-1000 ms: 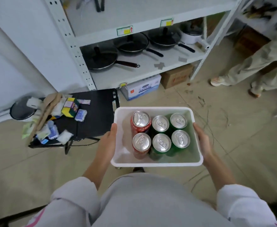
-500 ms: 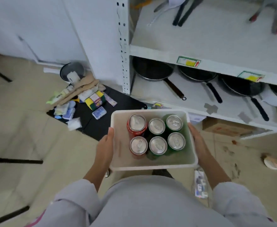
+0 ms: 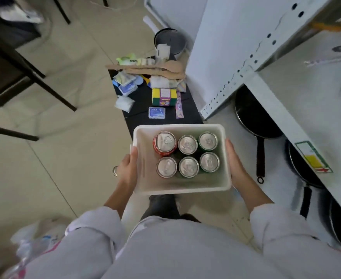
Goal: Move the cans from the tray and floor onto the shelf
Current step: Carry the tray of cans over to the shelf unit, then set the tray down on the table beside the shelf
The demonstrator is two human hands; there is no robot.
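Observation:
I hold a white plastic tray point(image 3: 182, 190) in front of my waist. Several upright cans stand in it in two rows: a red can point(image 3: 164, 142) at the far left, green cans point(image 3: 208, 141) toward the right. My left hand point(image 3: 127, 169) grips the tray's left wall, thumb over the rim. My right hand point(image 3: 235, 164) grips the right wall. A single can point(image 3: 115, 170) lies on the floor just left of my left hand, mostly hidden. The white metal shelf point(image 3: 298, 101) runs along the right.
Black frying pans point(image 3: 256, 121) sit on the shelf's lowest level. A low black board point(image 3: 157, 109) ahead carries sponges, packets and wooden spoons. A small pot point(image 3: 170, 42) stands behind it. Black table legs point(image 3: 34, 81) are at the left; a plastic bag point(image 3: 34, 238) at lower left.
My view has swung left, so the shelf now lies at the right edge and the black board is straight ahead. Both hands have kept hold of the tray throughout.

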